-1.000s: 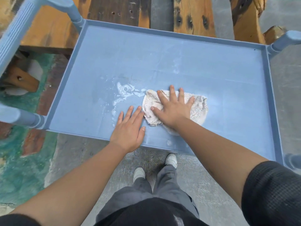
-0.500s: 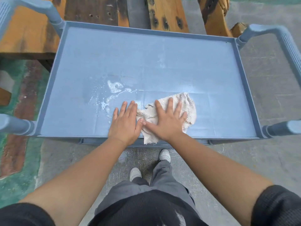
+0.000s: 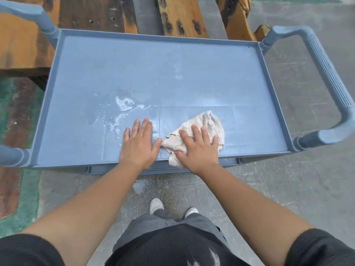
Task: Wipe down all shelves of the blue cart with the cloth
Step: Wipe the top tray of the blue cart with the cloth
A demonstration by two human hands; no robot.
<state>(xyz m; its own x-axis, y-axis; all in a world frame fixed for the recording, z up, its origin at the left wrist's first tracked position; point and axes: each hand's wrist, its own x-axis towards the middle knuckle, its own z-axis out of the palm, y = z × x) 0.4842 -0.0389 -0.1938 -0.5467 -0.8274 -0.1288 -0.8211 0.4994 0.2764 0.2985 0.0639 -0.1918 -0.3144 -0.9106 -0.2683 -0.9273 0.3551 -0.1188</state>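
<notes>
The blue cart's top shelf point(image 3: 172, 70) fills the middle of the head view, a flat tray with a raised rim. A crumpled off-white cloth point(image 3: 208, 122) lies near its front edge, right of centre. My right hand point(image 3: 197, 148) presses flat on the cloth, fingers spread, and one corner of the cloth hangs over the front rim. My left hand point(image 3: 139, 144) lies flat and bare on the shelf just left of the cloth, its thumb tip touching the cloth's edge. A patch of white foam and wet streaks point(image 3: 123, 104) sits beyond the left hand. Lower shelves are hidden.
The cart's ribbed handle point(image 3: 326, 73) loops out on the right, and a second handle point(image 3: 34, 16) rises at the far left. Worn wooden planks point(image 3: 180, 14) lie behind the cart. Grey concrete floor surrounds my feet point(image 3: 156, 205), with green and red paint at left.
My right hand has drawn the cloth toward the front edge and to the right. The left hand stayed flat on the shelf. The view has shifted, so the right handle shows fully.
</notes>
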